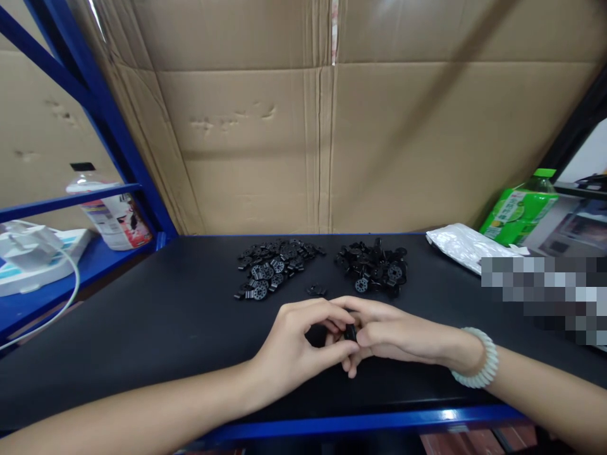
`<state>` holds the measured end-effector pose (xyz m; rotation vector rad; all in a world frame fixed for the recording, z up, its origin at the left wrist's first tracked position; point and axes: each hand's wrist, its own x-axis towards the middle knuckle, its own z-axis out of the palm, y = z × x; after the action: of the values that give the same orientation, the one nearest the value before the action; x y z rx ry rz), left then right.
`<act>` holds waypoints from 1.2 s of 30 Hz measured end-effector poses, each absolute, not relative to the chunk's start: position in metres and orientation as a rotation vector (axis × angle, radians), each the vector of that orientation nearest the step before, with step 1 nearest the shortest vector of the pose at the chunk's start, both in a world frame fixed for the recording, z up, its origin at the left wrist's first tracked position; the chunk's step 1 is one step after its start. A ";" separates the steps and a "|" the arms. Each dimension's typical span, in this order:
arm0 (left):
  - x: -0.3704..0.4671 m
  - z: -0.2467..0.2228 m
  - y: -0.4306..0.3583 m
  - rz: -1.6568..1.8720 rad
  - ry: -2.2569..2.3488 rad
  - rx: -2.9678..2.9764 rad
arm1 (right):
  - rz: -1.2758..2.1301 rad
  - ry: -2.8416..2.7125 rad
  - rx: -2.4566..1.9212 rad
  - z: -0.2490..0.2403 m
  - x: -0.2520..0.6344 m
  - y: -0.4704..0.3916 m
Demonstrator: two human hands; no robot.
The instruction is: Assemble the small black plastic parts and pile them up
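Observation:
A small black plastic part [350,332] is pinched between my two hands over the front of the black table. My left hand [303,338] grips it between thumb and fingertips from the left. From the right, my right hand [393,332] presses its thumb and fingers on the same part, which they mostly hide. Just beyond my fingers lies a small loose black piece [317,290]. Farther back are two heaps: a left pile of black round-ended parts [279,262] and a right pile of similar black parts [372,265].
The black tabletop [142,328] has a blue front edge. A silvery plastic bag [462,246] and a green-capped bottle [521,205] stand at right. On the left blue shelf are another bottle [111,212] and a white charger with cable [28,249]. Cardboard [246,158] closes the back.

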<state>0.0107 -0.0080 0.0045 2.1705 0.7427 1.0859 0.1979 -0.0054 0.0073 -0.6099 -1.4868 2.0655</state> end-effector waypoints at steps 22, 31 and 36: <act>0.020 -0.001 0.002 1.130 0.857 1.661 | 2.001 -1.296 -0.668 0.004 0.189 -0.006; 0.007 -0.002 0.023 1.208 0.969 1.906 | 0.314 -2.161 -1.087 0.015 0.228 0.014; -0.003 -0.011 0.043 1.023 1.237 2.385 | -0.178 -2.114 -1.208 0.013 0.238 0.023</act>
<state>-0.0030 0.0432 -0.0109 2.3846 1.2373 1.0228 0.2380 0.0231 0.0128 -1.2077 -2.1143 -0.1777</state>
